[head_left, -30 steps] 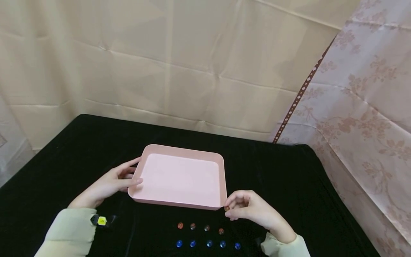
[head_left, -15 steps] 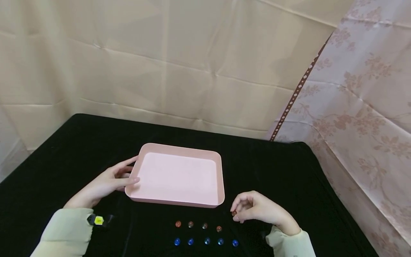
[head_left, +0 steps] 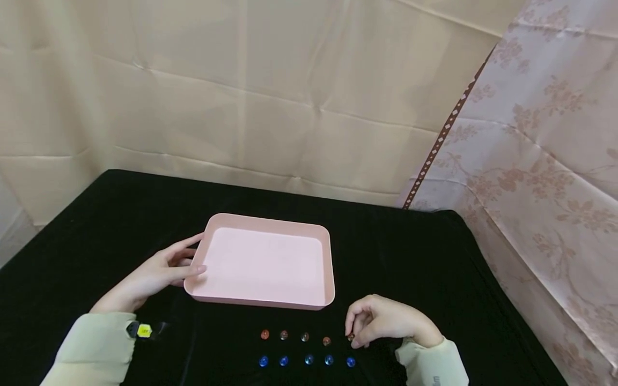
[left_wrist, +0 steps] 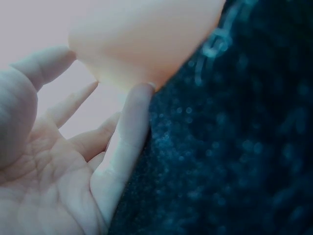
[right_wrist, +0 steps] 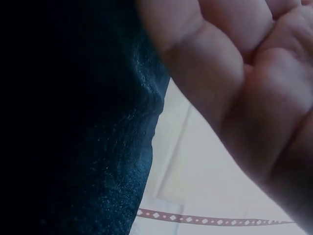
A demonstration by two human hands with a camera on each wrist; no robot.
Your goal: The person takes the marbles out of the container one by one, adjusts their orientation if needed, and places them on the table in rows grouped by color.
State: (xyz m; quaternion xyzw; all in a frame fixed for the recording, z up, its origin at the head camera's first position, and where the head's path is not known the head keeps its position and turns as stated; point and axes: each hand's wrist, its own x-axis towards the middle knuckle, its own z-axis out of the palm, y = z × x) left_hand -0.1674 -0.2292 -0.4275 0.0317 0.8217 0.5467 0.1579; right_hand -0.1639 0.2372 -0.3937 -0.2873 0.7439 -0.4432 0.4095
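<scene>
A pink rectangular tray [head_left: 267,265] lies on the black cloth. At its left side my left hand [head_left: 154,273] holds the rim, thumb over the edge and fingers along the outside; the left wrist view shows the fingertips against the tray wall [left_wrist: 142,44]. Low on the right, my right hand [head_left: 381,321] pinches an amber-brown glass marble [head_left: 351,337] between thumb and fingers, close to the cloth. This marble stands at the right end of a row of orange and brownish marbles [head_left: 326,341]. In the right wrist view, only part of the curled hand [right_wrist: 230,83] shows, the marble hidden.
A row of several blue marbles [head_left: 309,359] lies nearer the front edge of view. The black cloth [head_left: 401,257] covers the table. A cream curtain [head_left: 280,107] hangs behind, with a floral curtain [head_left: 545,134] at the right.
My right hand has drawn away from the tray's front right corner, moving lower with the marble toward the right end of the orange row. My left hand keeps its hold; the view has shifted slightly.
</scene>
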